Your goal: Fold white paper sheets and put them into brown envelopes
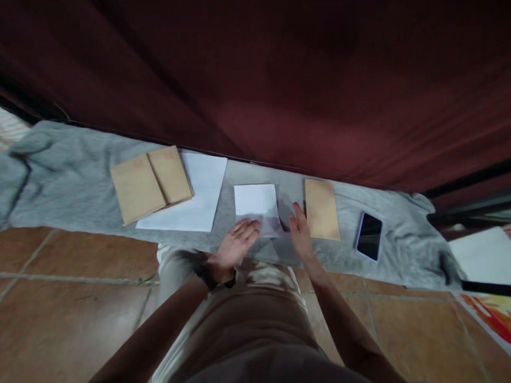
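Observation:
In front of me a small white sheet of paper (256, 198) lies flat on the grey cloth, perhaps folded; I cannot tell. My left hand (240, 239) rests on its lower left part, fingers stretched out flat. To the right of the sheet, my right hand (300, 232) hovers or rests with fingers extended, apart from the paper's top and holding nothing visible. A brown paper envelope (322, 209) lies just right of that hand. A dark band circles my left wrist.
Several brown envelopes (140, 187) overlap larger white sheets (203, 192) on the left. A phone (368, 236) lies at the right on the grey cloth (71, 179). Behind hangs a dark red curtain (259, 91). More white paper (488, 255) is at the far right.

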`<action>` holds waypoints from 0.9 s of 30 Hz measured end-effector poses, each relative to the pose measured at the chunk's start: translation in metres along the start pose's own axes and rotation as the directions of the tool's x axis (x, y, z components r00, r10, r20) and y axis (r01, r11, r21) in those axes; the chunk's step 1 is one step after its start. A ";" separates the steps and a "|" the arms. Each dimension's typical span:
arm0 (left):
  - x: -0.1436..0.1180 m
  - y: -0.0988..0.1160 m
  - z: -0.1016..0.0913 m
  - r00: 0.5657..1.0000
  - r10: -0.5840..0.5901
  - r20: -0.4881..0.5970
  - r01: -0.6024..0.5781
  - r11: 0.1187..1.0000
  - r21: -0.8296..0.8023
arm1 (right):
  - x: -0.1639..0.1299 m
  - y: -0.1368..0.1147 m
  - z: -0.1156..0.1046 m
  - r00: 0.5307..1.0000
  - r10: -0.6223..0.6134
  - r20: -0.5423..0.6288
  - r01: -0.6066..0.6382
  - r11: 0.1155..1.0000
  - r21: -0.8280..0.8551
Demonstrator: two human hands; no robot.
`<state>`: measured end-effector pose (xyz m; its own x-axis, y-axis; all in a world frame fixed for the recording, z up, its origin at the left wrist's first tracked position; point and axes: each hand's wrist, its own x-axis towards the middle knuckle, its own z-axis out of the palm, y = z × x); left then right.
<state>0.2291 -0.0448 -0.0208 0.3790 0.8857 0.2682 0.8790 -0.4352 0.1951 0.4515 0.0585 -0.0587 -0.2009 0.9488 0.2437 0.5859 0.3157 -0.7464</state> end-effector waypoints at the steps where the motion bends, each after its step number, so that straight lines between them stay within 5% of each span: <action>1: -0.007 0.000 0.010 1.000 0.014 0.024 -0.014 1.000 0.005 | -0.001 -0.002 -0.001 0.999 -0.031 0.032 0.032 0.999 -0.018; 5: -0.024 -0.010 0.025 0.998 0.040 0.057 -0.038 0.999 -0.028 | 0.004 -0.017 -0.001 0.956 -0.176 0.235 0.196 0.978 -0.067; 11: -0.036 -0.024 0.014 0.994 0.070 0.079 -0.061 0.992 -0.110 | 0.016 -0.046 0.026 0.641 -0.470 0.607 0.578 0.816 0.021; 14: -0.042 -0.024 0.011 0.993 0.059 0.105 -0.045 0.991 -0.127 | 0.025 -0.048 0.046 0.569 -0.479 0.669 0.658 0.752 -0.020; 20: -0.042 -0.027 0.010 0.986 0.079 0.149 -0.059 0.989 -0.136 | 0.060 -0.038 0.068 0.549 -0.455 0.701 0.724 0.678 -0.128; 27: -0.043 -0.030 0.010 0.987 0.093 0.132 -0.070 0.983 -0.170 | 0.103 -0.024 0.073 0.632 -0.395 0.667 0.674 0.704 -0.222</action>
<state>0.1899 -0.0679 -0.0478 0.4939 0.8550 0.1584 0.7884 -0.5172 0.3332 0.3592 0.1481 -0.0606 -0.8817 0.4704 0.0358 0.4517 0.8636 -0.2238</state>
